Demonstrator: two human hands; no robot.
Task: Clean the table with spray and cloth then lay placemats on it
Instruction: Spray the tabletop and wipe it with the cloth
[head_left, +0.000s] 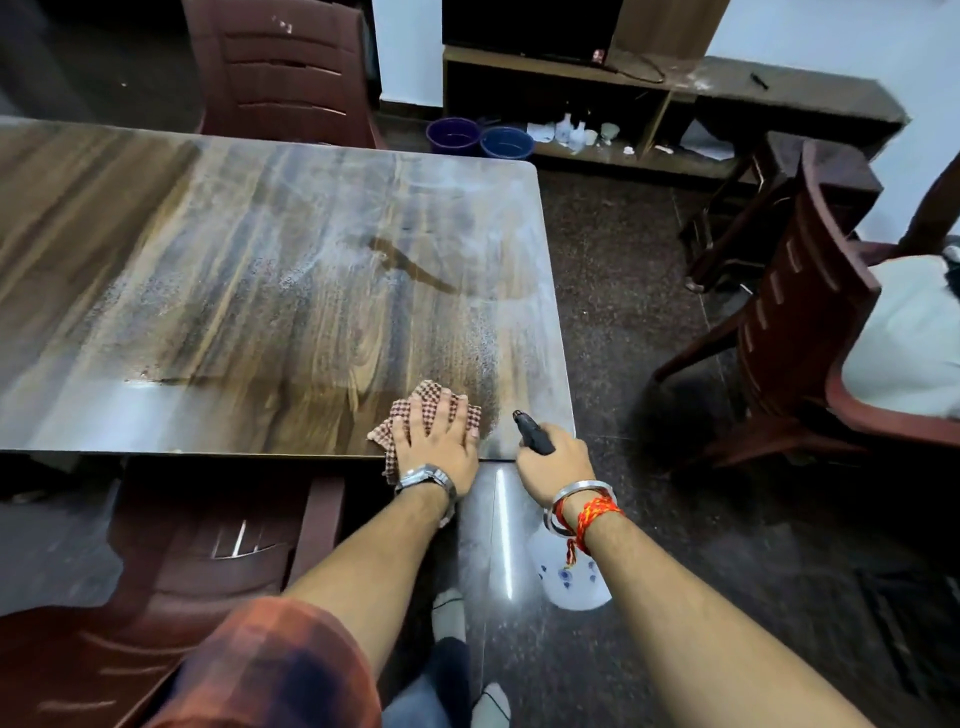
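Observation:
The wood-grain table (234, 291) is covered in a haze of spray droplets, thickest toward its right end. My left hand (435, 447) lies flat, fingers spread, pressing a red-and-white checked cloth (415, 402) onto the table near its front right corner. My right hand (556, 467) grips the black trigger head of a spray bottle (571, 577), just off the table's front right corner. The bottle's translucent white body hangs below my wrist, partly hidden by my forearm. No placemats are visible.
A maroon plastic chair (197, 561) is tucked in at the table's near side, another (280, 67) stands at the far side. A third chair (841, 332) holding white fabric stands right. Two blue buckets (478, 137) and a low wooden shelf (597, 104) line the far wall.

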